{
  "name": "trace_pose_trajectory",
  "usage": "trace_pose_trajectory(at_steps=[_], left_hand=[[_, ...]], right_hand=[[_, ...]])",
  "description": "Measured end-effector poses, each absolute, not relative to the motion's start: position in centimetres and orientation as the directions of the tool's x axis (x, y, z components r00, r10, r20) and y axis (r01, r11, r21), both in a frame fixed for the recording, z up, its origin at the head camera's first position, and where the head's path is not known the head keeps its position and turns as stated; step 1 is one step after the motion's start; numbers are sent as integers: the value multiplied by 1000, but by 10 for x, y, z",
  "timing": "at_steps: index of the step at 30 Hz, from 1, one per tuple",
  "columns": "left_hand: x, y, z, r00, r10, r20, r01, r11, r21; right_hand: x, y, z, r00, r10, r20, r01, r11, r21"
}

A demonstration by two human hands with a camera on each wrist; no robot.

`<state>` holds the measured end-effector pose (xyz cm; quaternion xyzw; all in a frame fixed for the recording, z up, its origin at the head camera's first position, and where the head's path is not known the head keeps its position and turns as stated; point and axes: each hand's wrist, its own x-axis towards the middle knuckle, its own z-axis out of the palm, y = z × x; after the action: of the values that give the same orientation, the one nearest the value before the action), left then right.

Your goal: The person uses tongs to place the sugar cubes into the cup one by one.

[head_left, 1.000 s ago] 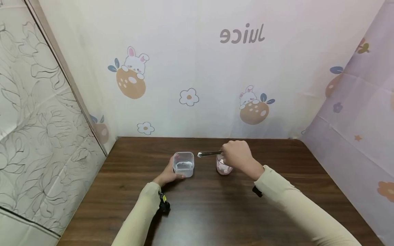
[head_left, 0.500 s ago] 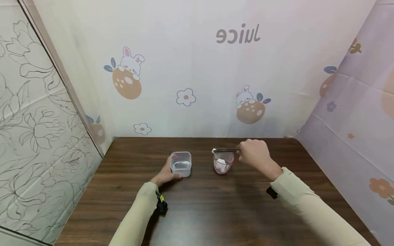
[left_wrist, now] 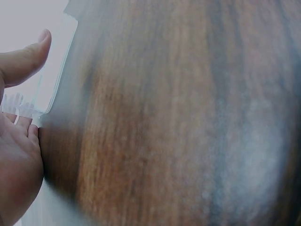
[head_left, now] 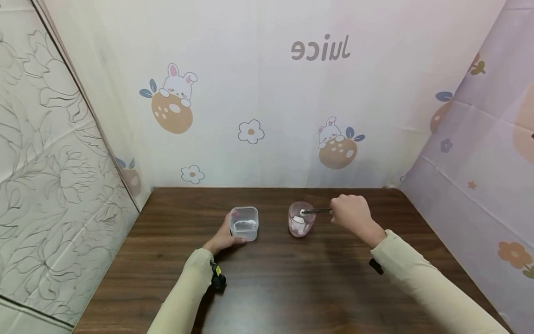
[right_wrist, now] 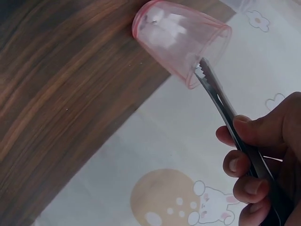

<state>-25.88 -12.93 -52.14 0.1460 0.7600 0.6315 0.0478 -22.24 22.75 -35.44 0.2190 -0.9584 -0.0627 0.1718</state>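
Observation:
My left hand grips a clear square plastic container from its left side, thumb along the near face. A little white stuff shows inside it. To the right stands a pink see-through cup, upright, with white pieces in it. My right hand pinches metal tongs right of the cup, thumb and fingers around the handle. The toothed tips of the tongs reach the cup's mouth, a small white bit at their end. In the left wrist view most of the container is cut off.
Both things stand on a dark brown wooden table, toward its back edge. A printed white wall covering rises behind it. Patterned sheets border the left and right sides.
My right hand has moved right, bringing the tongs' tips from beside the container to the cup's mouth and a little lower. My left hand keeps its hold on the container.

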Motion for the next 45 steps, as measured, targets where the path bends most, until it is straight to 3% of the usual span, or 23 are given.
trace_pose_trajectory(at_steps=[8, 16, 27, 35, 45], left_hand=[[-262, -133, -528, -951, 291, 103, 146, 131, 981], [-268, -135, -525, -952, 295, 83, 141, 180, 974], [-269, -136, -519, -950, 304, 67, 130, 190, 973], [-256, -134, -489, -939, 339, 65, 130, 173, 976], [-270, -135, -523, -948, 312, 67, 128, 178, 976]], right_hand=[[-226, 212, -354, -826, -482, 292, -390, 863, 322], [-231, 188, -339, -763, -562, 319, -396, 796, 457], [-236, 172, -341, -781, -573, 249, -394, 761, 516], [-236, 175, -339, -810, -541, 226, -393, 787, 475], [-226, 200, -326, -898, -406, 169, -364, 902, 233]])
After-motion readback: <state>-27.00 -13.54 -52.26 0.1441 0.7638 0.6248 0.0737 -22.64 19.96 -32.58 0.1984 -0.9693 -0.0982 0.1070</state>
